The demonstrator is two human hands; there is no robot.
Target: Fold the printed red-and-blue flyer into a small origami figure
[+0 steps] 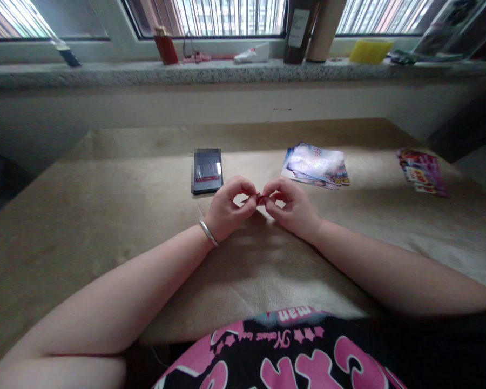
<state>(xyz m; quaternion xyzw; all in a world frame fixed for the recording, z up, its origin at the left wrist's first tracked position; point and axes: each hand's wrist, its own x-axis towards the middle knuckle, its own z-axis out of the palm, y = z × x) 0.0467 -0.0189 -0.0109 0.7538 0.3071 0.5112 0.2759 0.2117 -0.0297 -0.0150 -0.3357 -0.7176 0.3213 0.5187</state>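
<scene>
My left hand (231, 206) and my right hand (291, 206) meet over the middle of the table, thumb and forefinger of each pinched together. Between the fingertips is a small dark red piece (261, 199), thin and mostly covered, so its kind cannot be made out. Both hands grip it from opposite sides. A silver bangle (208, 233) circles my left wrist. Just beyond my left hand lies a phone (208, 172) with its screen lit. Behind my right hand rests a loose stack of glossy printed cards (318, 165).
The brown table (105, 216) reaches to the wall below the window. Pink and red printed packets or cards (422, 172) lie at its right edge. On the stone sill (125, 77) stand a red bottle (166, 47), a dark bottle (298, 32) and a yellow sponge-like block (370, 51).
</scene>
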